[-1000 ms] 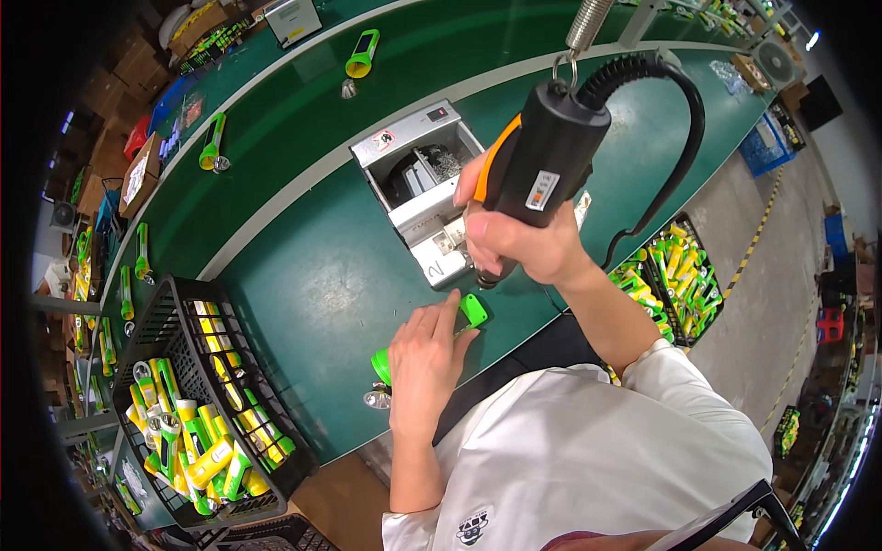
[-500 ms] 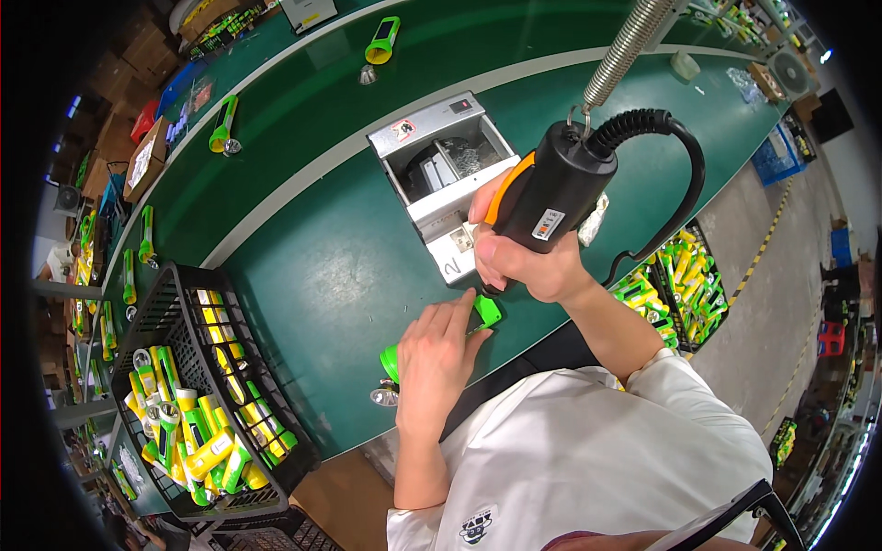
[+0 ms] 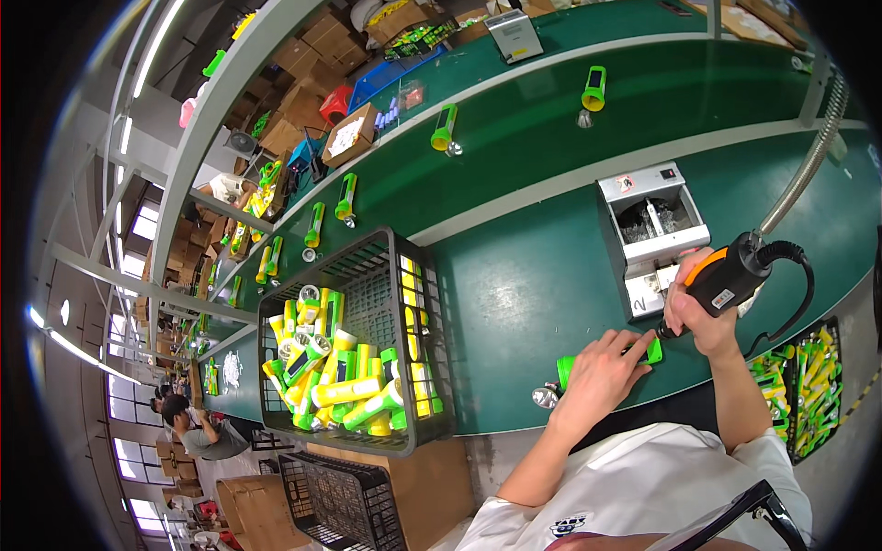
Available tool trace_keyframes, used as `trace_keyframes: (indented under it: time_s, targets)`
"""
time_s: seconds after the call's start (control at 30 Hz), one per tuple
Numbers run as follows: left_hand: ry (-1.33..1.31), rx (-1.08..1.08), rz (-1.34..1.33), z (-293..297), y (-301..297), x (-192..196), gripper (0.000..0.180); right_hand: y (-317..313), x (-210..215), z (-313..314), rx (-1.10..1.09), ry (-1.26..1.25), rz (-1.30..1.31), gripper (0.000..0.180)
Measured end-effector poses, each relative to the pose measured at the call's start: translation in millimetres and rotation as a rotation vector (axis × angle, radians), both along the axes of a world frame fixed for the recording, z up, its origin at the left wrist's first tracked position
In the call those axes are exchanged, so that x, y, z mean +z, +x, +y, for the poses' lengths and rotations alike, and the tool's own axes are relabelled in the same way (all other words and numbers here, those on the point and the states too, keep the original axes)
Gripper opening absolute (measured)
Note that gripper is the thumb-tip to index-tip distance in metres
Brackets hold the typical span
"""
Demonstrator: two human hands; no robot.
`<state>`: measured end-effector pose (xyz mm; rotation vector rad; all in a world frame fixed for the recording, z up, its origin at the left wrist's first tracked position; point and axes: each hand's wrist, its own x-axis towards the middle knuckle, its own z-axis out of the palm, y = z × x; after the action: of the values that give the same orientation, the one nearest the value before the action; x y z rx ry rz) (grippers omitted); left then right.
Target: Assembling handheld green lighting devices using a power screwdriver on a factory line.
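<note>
My right hand [image 3: 700, 320] is wrapped round a black and orange electric screwdriver [image 3: 735, 275], which hangs from a coiled spring [image 3: 808, 151]. The driver's tip points down at the right end of a green flashlight [image 3: 654, 352] lying on the bench; whether it touches a screw cannot be seen. My left hand [image 3: 597, 378] lies across the flashlight with fingers bent, holding it down and hiding its middle. A silvery reflector [image 3: 545, 397] rests beside the flashlight's left end. Just beyond my hands stands a grey screw dispenser [image 3: 640, 254] with an open top.
A black crate [image 3: 429, 367] of yellow and green flashlights stands on the left. More flashlights [image 3: 813, 386] fill crates low on the right. Several green flashlight bodies with reflectors line the green strip [image 3: 524, 119] behind the bench. A person [image 3: 211, 433] is at the far left.
The view has swung left, so the bench and my hands appear farther right. The screwdriver now leans more to the side, its tip still at the flashlight's end.
</note>
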<state>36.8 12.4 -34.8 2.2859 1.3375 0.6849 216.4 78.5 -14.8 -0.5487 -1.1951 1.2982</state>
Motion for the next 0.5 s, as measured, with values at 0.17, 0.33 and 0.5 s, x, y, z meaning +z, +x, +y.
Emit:
trace_keyframes:
  time_s: [0.17, 0.33, 0.5]
  targets:
    - [-0.024, 0.043, 0.021, 9, -9, -12, 0.038, -14, 2, 6, -0.012, -0.047, -0.031, 0.033]
    - [-0.005, 0.033, 0.023, 13, -7, -5, 0.039, -6, 4, 14, 0.001, 0.079, -0.137, 0.029]
    - [-0.015, -0.011, 0.046, 13, -3, -12, 0.042, 1, 2, 8, -0.012, 0.098, -0.168, 0.028]
